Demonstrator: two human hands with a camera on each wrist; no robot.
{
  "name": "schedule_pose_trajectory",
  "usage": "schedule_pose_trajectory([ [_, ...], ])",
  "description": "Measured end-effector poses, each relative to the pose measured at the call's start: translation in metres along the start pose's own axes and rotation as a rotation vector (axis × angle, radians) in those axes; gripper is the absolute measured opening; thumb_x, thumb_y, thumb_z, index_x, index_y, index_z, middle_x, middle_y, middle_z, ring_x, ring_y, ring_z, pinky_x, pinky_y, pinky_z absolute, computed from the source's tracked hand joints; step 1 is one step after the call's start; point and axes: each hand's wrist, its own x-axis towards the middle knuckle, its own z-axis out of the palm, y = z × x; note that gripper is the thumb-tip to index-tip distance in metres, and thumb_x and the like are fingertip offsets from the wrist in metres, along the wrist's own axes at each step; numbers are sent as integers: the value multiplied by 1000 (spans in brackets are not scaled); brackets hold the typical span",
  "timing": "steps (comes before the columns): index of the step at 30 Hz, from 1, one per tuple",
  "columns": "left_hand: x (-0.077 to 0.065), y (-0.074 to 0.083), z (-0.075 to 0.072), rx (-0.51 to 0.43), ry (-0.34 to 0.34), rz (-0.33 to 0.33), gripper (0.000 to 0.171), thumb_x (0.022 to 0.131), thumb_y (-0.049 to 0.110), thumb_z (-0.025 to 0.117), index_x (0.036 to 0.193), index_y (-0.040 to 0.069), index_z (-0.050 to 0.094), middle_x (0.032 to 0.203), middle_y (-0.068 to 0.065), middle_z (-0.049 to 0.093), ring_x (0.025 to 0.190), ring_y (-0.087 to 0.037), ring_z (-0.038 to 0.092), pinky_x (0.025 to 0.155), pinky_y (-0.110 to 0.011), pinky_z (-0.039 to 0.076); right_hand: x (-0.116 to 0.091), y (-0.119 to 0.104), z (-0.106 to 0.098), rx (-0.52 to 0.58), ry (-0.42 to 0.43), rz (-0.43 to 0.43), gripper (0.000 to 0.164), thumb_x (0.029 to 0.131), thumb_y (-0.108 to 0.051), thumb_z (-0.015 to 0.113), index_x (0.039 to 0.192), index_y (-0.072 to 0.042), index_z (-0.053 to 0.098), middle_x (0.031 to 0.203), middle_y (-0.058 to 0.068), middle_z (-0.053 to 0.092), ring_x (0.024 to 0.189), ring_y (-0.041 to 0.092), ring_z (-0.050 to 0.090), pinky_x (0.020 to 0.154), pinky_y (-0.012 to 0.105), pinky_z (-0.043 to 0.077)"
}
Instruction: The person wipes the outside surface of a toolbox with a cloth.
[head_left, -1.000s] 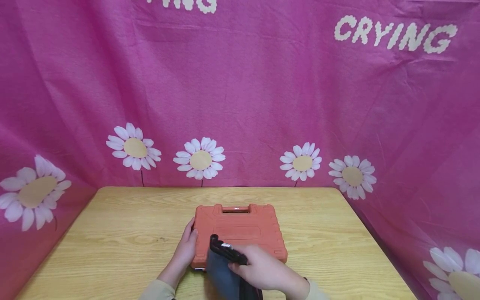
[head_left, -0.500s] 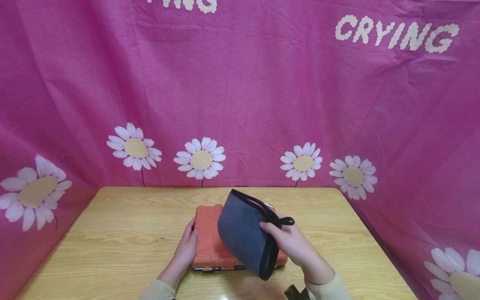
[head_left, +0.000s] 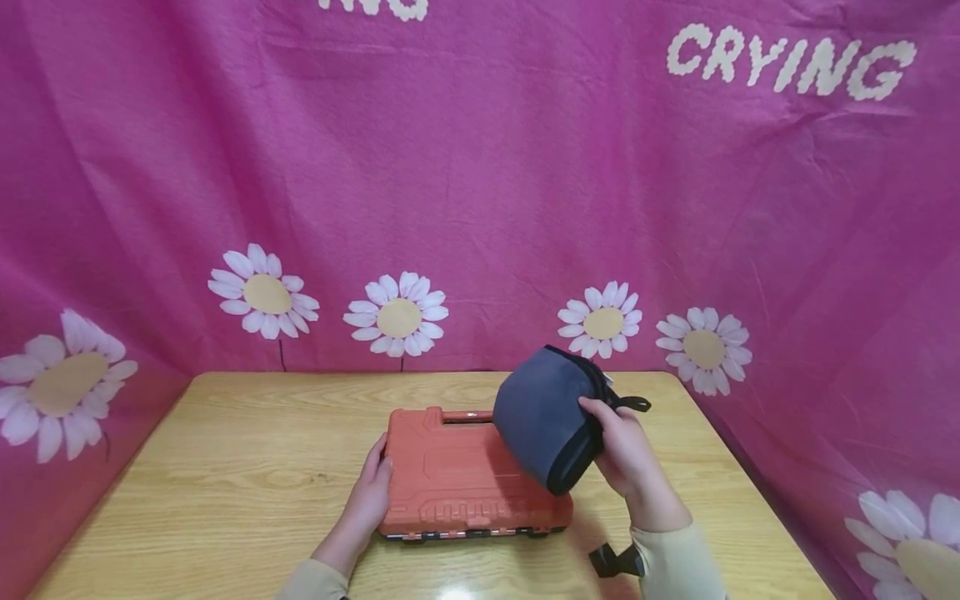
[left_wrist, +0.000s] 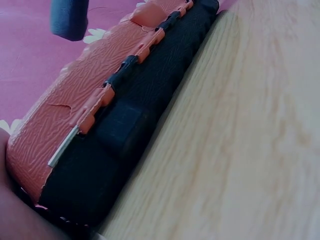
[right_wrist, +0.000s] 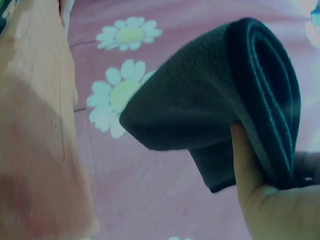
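Observation:
An orange-and-black plastic tool case [head_left: 450, 475] lies flat on the table, its handle toward the back and its hinged side facing me. My left hand [head_left: 363, 500] rests against the left side of the case, fingers along it. My right hand [head_left: 626, 454] pinches a folded grey-blue cloth [head_left: 540, 412] with black edging and a hanging loop, thumb on the near face. The cloth is held up over the right part of the case and covers its back right corner in the head view. In the right wrist view the cloth [right_wrist: 185, 95] shows its folded layers.
The wooden table [head_left: 255, 458] carries the case near its middle. A pink curtain [head_left: 495, 167] with daisies stands behind and along both sides. A black strap piece [head_left: 615, 560] hangs by the right sleeve.
The right hand has lifted the cloth from the near side of the case up and to the right, uncovering most of the lid. The left hand has stayed at the case's left side.

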Motion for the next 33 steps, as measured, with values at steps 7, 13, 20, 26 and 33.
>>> schedule_pose_trajectory([
  [7, -1, 0, 1, -15, -8, 0, 57, 113, 25, 27, 166, 7, 12, 170, -25, 13, 156, -50, 10, 124, -67, 12, 24, 9, -27, 155, 64, 11, 29, 110, -18, 42, 135, -4, 43, 97, -16, 72, 96, -2, 69, 93, 19, 57],
  [13, -1, 0, 1, -25, -17, 0, 58, 113, 25, 26, 166, 8, 11, 170, -25, 12, 156, -49, 8, 125, -67, 11, 42, 21, -53, 358, 86, 107, 25, 111, -19, 39, 135, -13, 41, 96, -16, 72, 96, -4, 67, 96, 15, 54],
  [20, -2, 1, 2, -43, -11, 6, 57, 114, 24, 26, 166, 7, 10, 170, -26, 11, 156, -49, 7, 125, -66, 10, 54, 28, -72, 501, 69, 202, 56, 111, -21, 37, 162, -18, 13, 95, -11, 71, 94, -1, 67, 98, 17, 53],
  [26, -3, 1, 3, -67, -7, 11, 58, 114, 23, 26, 166, 7, 7, 170, -26, 10, 157, -48, 6, 126, -65, 9, 57, 27, -77, 541, 87, 226, 62, 111, -21, 38, 166, -21, 7, 93, -10, 72, 92, 1, 68, 97, 18, 54],
  [33, -3, 1, 4, -64, 6, 17, 57, 114, 22, 24, 166, 6, 7, 170, -26, 9, 157, -47, 7, 126, -63, 10, 55, 25, -78, 565, 100, 227, 62, 111, -21, 38, 165, -23, 8, 94, -10, 71, 91, 2, 69, 98, 18, 55],
])
